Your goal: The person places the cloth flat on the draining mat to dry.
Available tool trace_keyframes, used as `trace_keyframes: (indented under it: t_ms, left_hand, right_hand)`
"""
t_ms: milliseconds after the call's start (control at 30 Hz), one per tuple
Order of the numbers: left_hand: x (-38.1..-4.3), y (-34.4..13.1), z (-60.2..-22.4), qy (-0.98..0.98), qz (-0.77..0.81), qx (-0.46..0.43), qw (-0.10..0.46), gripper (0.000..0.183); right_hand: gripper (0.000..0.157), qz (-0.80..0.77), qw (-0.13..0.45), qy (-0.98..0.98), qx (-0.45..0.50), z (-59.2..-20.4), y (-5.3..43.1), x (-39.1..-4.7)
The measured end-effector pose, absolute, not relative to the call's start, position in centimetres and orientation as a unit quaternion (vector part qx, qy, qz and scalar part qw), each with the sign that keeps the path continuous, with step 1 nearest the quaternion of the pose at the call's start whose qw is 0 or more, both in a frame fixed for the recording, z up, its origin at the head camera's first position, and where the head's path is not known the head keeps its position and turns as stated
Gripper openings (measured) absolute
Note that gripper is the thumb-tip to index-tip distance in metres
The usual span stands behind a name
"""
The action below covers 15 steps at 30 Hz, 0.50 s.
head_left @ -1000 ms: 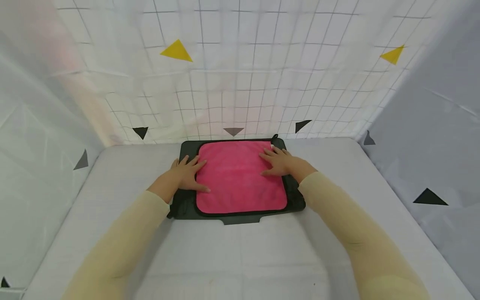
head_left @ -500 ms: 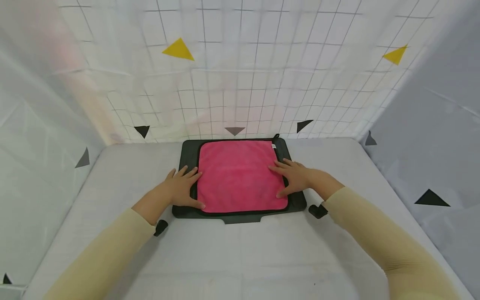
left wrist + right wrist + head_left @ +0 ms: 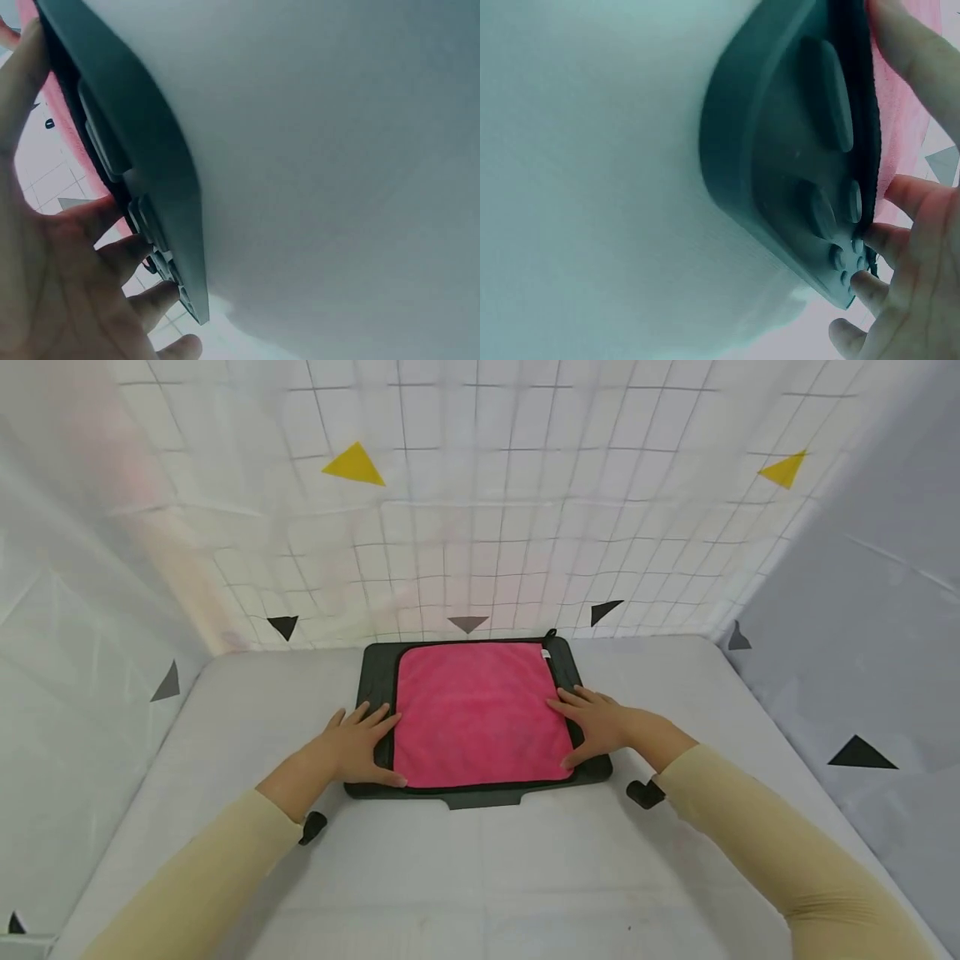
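A pink cloth point(image 3: 480, 714) with black edging lies flat on a dark tray point(image 3: 377, 668) in the middle of the head view. My left hand point(image 3: 347, 752) has its fingers spread at the cloth's left edge, the thumb by the near left corner. At the right edge, my right hand point(image 3: 609, 728) rests with fingers extended, its thumb by the near right corner. Raised oval bumps on the tray point(image 3: 787, 142) show in the right wrist view. Neither hand grips anything; in the left wrist view the left hand's fingers point(image 3: 116, 259) touch along the tray's side.
The white-covered table point(image 3: 480, 877) extends around the tray. Behind it rises a white gridded sheet point(image 3: 480, 560) with triangular markers, and a grey sheet point(image 3: 847, 635) stands on the right. A black strap-like piece point(image 3: 645, 793) sits at the right wrist.
Both hands have slid outward and towards me, from upon the cloth to its side edges near the front corners. Cloth and tray stay in place; the white tag is uncovered.
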State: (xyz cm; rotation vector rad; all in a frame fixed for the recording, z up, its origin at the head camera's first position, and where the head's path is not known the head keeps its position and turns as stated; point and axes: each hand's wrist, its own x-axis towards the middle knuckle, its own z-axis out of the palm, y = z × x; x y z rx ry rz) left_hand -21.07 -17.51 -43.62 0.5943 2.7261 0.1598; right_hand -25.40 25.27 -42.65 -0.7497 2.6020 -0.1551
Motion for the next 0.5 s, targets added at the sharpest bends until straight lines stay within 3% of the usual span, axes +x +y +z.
trace_keyframes:
  t_ms: [500]
  left_hand:
    - [-20.07,-18.46,-43.97,0.963,0.076,0.225,0.128,0.104]
  right_hand:
    - [0.107,-0.068,0.2,0.945,-0.25,-42.04,25.87,-24.86]
